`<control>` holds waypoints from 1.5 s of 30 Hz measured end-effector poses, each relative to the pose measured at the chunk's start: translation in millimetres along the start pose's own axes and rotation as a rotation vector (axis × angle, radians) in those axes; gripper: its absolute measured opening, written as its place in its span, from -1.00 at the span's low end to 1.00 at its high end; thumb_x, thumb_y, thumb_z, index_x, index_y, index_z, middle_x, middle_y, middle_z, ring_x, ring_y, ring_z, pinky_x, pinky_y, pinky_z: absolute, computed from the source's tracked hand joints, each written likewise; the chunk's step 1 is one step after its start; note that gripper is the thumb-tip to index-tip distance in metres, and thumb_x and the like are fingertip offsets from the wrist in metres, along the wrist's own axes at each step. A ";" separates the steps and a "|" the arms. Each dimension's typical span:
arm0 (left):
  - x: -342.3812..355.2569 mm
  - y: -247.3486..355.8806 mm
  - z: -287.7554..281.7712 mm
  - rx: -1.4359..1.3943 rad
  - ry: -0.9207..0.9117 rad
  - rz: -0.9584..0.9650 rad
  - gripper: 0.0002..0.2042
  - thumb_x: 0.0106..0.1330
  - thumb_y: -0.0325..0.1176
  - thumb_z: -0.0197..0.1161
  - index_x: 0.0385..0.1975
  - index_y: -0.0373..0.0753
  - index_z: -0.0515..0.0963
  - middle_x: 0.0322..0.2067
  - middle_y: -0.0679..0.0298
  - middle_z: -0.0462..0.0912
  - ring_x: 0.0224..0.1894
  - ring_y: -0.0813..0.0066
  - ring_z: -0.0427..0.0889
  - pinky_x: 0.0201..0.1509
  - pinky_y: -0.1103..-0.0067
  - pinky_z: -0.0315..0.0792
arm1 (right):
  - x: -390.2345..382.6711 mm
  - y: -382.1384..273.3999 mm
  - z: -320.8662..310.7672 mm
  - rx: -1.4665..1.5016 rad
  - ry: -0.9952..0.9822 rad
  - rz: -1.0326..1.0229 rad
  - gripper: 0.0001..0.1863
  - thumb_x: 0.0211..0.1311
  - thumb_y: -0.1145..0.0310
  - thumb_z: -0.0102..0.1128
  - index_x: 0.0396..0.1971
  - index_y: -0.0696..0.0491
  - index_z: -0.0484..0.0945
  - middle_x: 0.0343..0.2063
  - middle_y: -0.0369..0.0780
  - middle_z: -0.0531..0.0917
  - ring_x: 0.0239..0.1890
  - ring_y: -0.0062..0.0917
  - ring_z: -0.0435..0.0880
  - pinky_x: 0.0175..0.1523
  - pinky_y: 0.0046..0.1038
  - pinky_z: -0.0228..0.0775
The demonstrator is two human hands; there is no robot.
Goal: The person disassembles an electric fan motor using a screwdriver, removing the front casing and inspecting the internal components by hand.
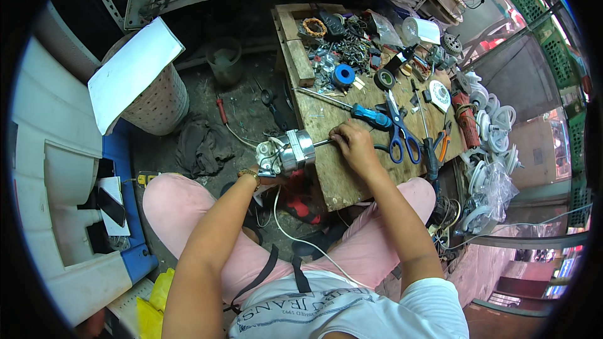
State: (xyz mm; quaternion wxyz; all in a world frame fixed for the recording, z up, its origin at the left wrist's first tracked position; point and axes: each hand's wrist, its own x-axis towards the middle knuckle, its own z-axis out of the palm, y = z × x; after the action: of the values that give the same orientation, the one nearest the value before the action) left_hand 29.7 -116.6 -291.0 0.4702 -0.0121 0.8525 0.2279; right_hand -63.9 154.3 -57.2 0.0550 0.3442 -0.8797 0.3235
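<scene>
A small electric motor [295, 150] with a metal body and pale end housing sits near the plywood workbench's [339, 185] left edge, a white cord hanging below it. My left hand [264, 174] grips it from below and behind, its fingers mostly hidden by the motor. The fingers of my right hand [348, 141] are curled on the motor's thin shaft, over the board. Just beyond that hand lie a blue-handled screwdriver [367, 115] and blue-handled scissors [402, 144].
Loose hardware [352, 47], tape rolls [343, 75], pliers [445, 141], a red angle grinder [466, 122] and white plastic parts [496, 113] crowd the bench. A basket [157, 100] with a white board stands left; a bucket [223, 63], cloth [201, 144] and tools lie on the floor.
</scene>
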 end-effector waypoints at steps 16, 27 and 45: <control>-7.1 22.8 -3.0 0.010 0.054 0.041 -0.48 0.08 0.20 0.18 -0.27 -0.18 0.61 -0.26 0.23 0.65 -0.27 0.45 0.56 -0.16 0.49 0.43 | -10.7 -16.1 7.6 -0.189 0.070 -0.112 -0.93 0.02 0.48 0.23 -0.46 0.11 0.56 -0.41 -0.19 0.57 -0.30 -0.26 0.55 -0.21 -0.32 0.41; -55.3 22.1 -54.2 -0.081 0.123 0.125 -0.44 0.04 0.23 0.20 -0.23 -0.17 0.62 -0.21 0.19 0.65 -0.21 0.41 0.58 -0.10 0.48 0.43 | 32.9 -14.9 -5.4 -0.101 0.070 -0.183 -0.90 0.01 0.45 0.26 -0.43 0.11 0.56 -0.44 -0.18 0.55 -0.30 -0.24 0.54 -0.20 -0.30 0.39; -55.9 21.8 -197.0 -0.373 0.212 0.167 -0.61 0.07 -0.03 0.23 -0.32 -0.26 0.61 -0.34 0.20 0.63 -0.27 0.37 0.56 -0.11 0.48 0.40 | 178.7 19.2 19.6 -0.102 0.042 -0.268 -0.80 -0.05 0.47 0.23 -0.35 0.12 0.59 -0.35 -0.15 0.62 -0.21 -0.15 0.51 -0.06 -0.25 0.39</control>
State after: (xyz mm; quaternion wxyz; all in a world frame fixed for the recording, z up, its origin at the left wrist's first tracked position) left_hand -101.1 -186.7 -148.2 0.3472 -0.0520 0.8382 0.4173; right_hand -209.0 51.2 -25.7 0.1335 0.4485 -0.8398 0.2752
